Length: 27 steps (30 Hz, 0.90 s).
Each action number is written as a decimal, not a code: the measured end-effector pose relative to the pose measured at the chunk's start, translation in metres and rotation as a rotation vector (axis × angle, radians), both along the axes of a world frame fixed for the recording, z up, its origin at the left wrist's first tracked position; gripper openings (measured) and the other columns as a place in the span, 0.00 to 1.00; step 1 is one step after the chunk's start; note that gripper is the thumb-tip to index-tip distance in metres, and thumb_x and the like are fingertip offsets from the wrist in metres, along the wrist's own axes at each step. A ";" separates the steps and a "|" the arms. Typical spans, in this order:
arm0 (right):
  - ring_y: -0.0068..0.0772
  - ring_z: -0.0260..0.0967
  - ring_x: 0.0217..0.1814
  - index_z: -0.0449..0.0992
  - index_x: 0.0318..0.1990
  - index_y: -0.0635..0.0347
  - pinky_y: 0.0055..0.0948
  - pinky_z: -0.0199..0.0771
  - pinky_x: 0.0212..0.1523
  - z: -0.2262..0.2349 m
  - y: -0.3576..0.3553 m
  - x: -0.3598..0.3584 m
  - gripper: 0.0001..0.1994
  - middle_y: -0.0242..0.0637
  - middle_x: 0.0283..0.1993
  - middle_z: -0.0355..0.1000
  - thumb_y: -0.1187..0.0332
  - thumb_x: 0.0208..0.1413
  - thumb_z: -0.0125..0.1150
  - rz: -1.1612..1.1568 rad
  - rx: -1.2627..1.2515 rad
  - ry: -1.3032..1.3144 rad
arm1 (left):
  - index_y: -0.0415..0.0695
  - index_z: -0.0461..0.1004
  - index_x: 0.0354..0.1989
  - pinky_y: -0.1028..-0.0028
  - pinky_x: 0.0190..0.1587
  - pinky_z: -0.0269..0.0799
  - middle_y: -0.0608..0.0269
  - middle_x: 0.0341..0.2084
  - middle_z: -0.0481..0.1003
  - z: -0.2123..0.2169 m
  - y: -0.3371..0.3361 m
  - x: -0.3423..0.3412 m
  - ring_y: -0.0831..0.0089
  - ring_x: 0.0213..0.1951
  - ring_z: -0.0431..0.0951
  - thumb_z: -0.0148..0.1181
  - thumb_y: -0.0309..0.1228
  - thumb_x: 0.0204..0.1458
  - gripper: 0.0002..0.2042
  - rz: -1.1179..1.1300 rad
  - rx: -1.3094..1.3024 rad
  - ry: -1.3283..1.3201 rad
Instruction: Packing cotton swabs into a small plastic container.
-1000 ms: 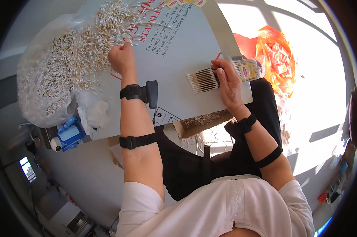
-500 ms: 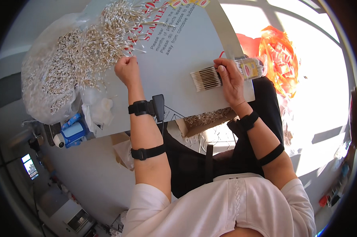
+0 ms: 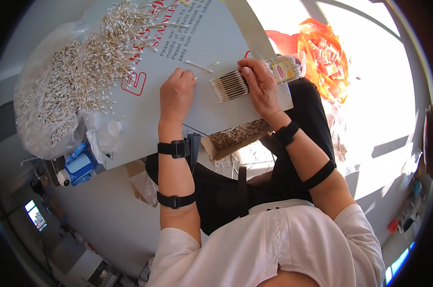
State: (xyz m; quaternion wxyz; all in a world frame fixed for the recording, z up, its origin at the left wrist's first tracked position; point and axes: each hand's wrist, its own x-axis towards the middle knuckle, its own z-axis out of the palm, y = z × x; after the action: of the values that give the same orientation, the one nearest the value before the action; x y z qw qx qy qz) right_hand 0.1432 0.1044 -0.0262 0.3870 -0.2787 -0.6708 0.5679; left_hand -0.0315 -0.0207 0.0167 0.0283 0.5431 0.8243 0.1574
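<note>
My left hand [image 3: 177,94] is closed in a pinch over the grey table sheet. Two crossed cotton swabs [image 3: 204,70] stick out by its fingertips, and at least one seems pinched there. My right hand [image 3: 260,89] grips a clear pack of cotton swabs [image 3: 228,86], fingers over its middle. On the left of that hand the swabs show in an even row; on its right is a yellow label [image 3: 284,70]. A large heap of loose cotton swabs [image 3: 97,62] lies to the left, partly in a clear plastic bag [image 3: 27,103].
An orange bag [image 3: 324,57] of small packets sits beyond the table's right edge. Below the near edge stands an open cardboard box [image 3: 221,149] of swabs. A blue-and-white device [image 3: 78,165] is by the left corner, near a crumpled clear wrapper [image 3: 104,134].
My left hand has moved from the heap's edge toward the pack, and two crossed swabs now show at its fingers. My right hand still holds the pack; the whole view has shifted slightly.
</note>
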 end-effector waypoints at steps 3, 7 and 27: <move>0.33 0.69 0.37 0.73 0.43 0.63 0.27 0.69 0.40 -0.001 0.000 0.000 0.07 0.40 0.38 0.70 0.70 0.64 0.53 -0.004 -0.001 0.015 | 0.43 0.73 0.33 0.65 0.33 0.73 0.61 0.31 0.73 0.002 0.006 0.001 0.62 0.30 0.76 0.64 0.21 0.45 0.08 0.070 0.068 -0.170; 0.34 0.69 0.37 0.73 0.43 0.63 0.26 0.69 0.40 -0.001 0.000 0.002 0.06 0.40 0.38 0.70 0.70 0.64 0.53 -0.012 0.040 -0.005 | 0.42 0.71 0.33 0.62 0.37 0.72 0.60 0.33 0.72 0.003 0.021 -0.007 0.59 0.39 0.74 0.64 0.20 0.43 0.10 0.071 0.249 -0.181; 0.36 0.71 0.38 0.72 0.43 0.63 0.28 0.70 0.40 -0.002 0.000 0.001 0.06 0.41 0.38 0.71 0.72 0.64 0.52 -0.033 0.004 0.021 | 0.41 0.73 0.31 0.60 0.39 0.71 0.60 0.29 0.74 -0.005 0.032 -0.009 0.58 0.39 0.73 0.63 0.26 0.43 0.07 0.328 0.212 0.038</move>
State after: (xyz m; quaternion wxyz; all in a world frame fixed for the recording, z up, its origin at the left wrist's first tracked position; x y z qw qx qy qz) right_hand 0.1437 0.1046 -0.0283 0.4041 -0.2830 -0.6632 0.5628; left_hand -0.0407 0.0109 0.0119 -0.0706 0.4042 0.8810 0.2355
